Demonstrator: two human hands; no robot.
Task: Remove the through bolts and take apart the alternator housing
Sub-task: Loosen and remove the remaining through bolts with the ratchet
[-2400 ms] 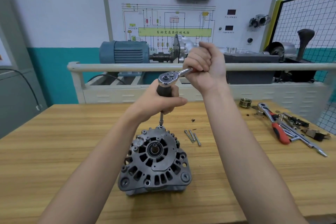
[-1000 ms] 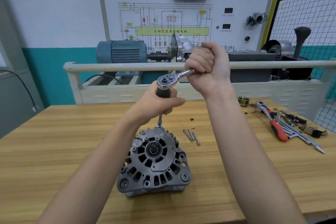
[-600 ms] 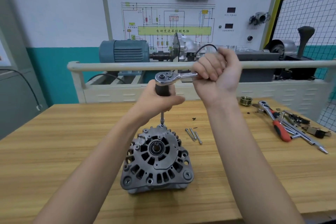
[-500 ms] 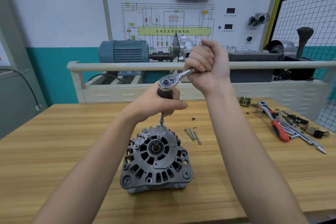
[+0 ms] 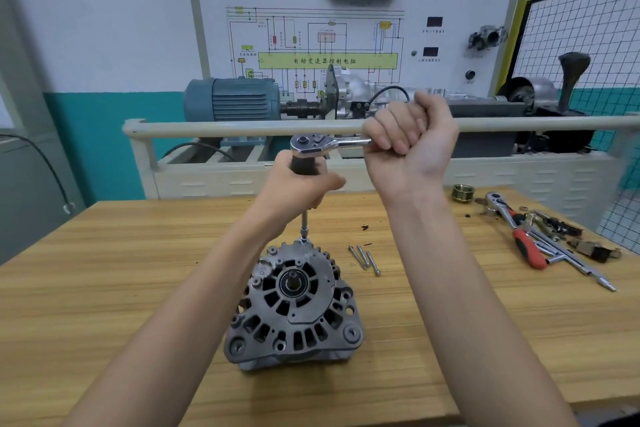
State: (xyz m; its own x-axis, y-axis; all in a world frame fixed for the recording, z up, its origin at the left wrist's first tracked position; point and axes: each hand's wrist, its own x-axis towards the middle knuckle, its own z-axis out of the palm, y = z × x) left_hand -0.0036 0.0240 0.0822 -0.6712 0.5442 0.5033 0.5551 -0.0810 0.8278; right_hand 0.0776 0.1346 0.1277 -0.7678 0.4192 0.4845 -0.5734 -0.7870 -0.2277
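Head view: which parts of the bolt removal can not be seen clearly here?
- Ratchet handle: head view, hidden inside the right hand.
- Extension upper part: head view, covered by the left hand.
- Bolt head under the socket on the alternator: head view, covered by the socket, too small.
- Loose bolts: head view, heads too small to read.

Red-handled ratchet [image 5: 519,232] and brass pulley [image 5: 463,192] on wooden bench [image 5: 104,270]

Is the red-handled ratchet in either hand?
No: the red-handled ratchet lies on the table at far right, while both hands work a chrome ratchet over the alternator.
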